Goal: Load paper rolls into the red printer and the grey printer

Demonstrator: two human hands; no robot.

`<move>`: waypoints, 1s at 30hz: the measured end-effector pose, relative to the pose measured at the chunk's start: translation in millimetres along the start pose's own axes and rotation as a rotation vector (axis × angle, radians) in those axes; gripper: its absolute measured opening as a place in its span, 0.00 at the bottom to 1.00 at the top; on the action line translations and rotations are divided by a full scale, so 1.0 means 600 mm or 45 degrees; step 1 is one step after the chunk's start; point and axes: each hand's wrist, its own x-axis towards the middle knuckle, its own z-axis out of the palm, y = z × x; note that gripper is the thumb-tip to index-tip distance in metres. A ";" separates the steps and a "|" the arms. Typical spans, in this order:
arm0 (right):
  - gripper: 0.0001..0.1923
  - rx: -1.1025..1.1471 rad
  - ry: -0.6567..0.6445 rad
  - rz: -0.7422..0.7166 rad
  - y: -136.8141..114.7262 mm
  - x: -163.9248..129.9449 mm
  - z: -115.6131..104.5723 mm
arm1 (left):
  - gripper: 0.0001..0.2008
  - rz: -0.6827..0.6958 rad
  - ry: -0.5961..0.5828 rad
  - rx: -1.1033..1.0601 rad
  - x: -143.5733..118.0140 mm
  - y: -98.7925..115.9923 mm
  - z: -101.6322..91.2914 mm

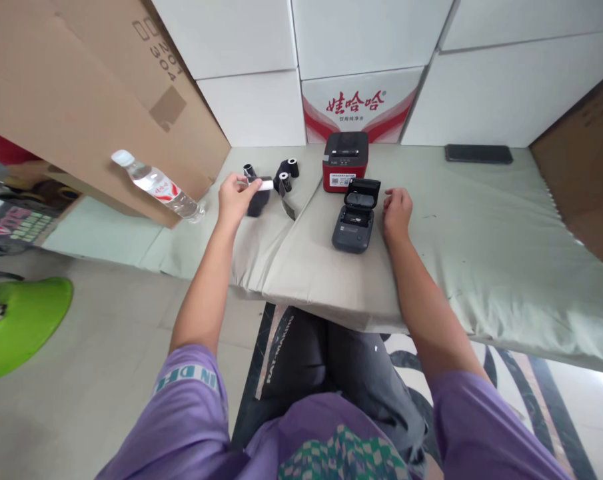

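Head view, left hand (pixel 235 198) pinching small roll (pixel 266 185), right hand (pixel 397 212) curled, contents unclear, open printer (pixel 352 239) between hands.

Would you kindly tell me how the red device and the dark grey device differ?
The red device has a red lower body; the dark grey device shows no red. The red device stands farther back, while the dark grey device lies closer, its lid raised. Both rest on the pale cloth.
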 end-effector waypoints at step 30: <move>0.28 -0.030 0.100 0.062 0.005 0.002 0.006 | 0.13 0.741 -0.937 0.131 -0.066 0.185 0.232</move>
